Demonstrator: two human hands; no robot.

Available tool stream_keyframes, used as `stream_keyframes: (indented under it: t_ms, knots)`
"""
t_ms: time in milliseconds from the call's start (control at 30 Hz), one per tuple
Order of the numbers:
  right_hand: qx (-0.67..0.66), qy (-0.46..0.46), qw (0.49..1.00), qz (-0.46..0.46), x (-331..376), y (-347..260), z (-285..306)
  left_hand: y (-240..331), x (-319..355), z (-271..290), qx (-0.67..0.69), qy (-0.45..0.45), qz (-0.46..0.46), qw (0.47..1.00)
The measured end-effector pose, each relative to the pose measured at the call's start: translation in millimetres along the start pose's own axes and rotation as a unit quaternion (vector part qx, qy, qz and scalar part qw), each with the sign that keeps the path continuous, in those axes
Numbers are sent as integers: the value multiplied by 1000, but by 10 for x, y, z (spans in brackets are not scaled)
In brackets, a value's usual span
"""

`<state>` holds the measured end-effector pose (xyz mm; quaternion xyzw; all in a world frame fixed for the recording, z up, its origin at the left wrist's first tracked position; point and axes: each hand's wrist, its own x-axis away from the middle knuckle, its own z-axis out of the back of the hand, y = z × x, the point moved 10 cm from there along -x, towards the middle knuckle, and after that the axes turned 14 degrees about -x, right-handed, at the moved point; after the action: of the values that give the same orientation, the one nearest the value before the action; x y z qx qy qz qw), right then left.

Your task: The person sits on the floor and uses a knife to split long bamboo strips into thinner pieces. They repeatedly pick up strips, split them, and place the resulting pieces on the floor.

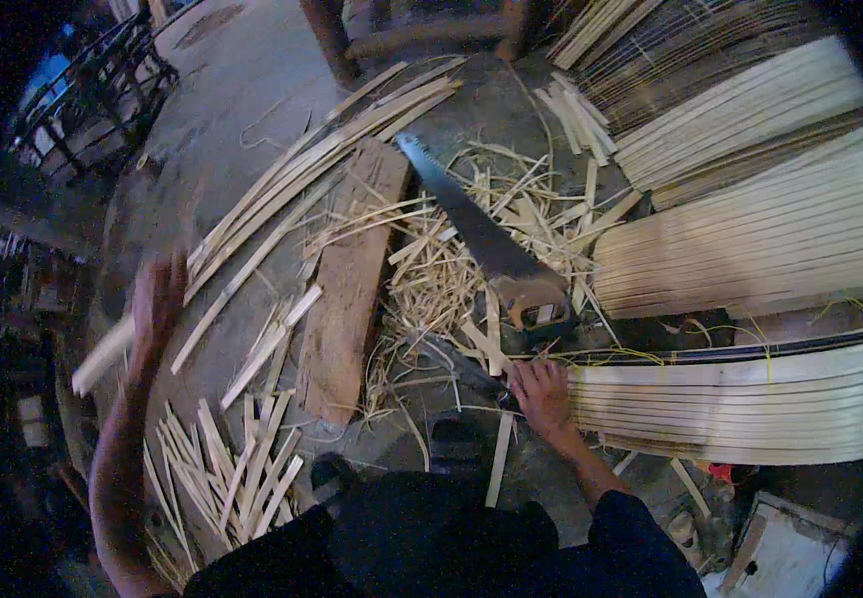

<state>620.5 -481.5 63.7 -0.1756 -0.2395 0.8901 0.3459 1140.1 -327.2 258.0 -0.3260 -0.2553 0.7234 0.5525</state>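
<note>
My left hand (pixel 157 297) is at a bundle of long pale bamboo-like strips (pixel 302 164) on the left; the strips show on both sides of it. Motion smears its fingers, so whether it grips them cannot be made out. At centre right, my right hand (pixel 543 396) is closed around the handle end of a dark-bladed knife (pixel 459 369), whose blade points left and away. Just beside that hand is the near end of a slatted strip panel (pixel 730 414). A handsaw (pixel 486 239) with a wooden handle lies beyond it on a heap of offcuts (pixel 431 284).
A thick wooden plank (pixel 342 299) lies between my hands. Short split strips (pixel 237 463) are piled at the lower left. More slatted panels (pixel 750 224) fill the right side. A wooden frame (pixel 431 40) stands at the far edge, and a dark rack (pixel 98 110) at the far left.
</note>
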Motion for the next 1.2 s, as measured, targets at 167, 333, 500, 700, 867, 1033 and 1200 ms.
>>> stream_keyframes:
  t_ms: [167,333,500,700,867,1033,1200]
  knots:
    - [-244,126,960,-57,-531,2,563,335,1625,-327,322,-275,272,864]
    - [-86,174,979,-67,-2263,838,1526,1154,2124,-46,265,-287,231,891]
    - [16,232,969,86,-3253,776,2048,1862,2468,-292,324,-340,78,879]
    - [-46,-6,993,112,-2674,-619,411,1686,1757,-61,348,-218,131,902]
    - [-111,-151,934,304,-2130,-2331,-1394,1994,1709,-56,404,-202,115,885]
    - [-10,-169,875,454,-1928,-3421,-2273,2213,1510,382,428,-80,70,897]
    - [-40,-324,890,317,-1880,-3649,-2464,2295,1712,389,510,-38,98,854]
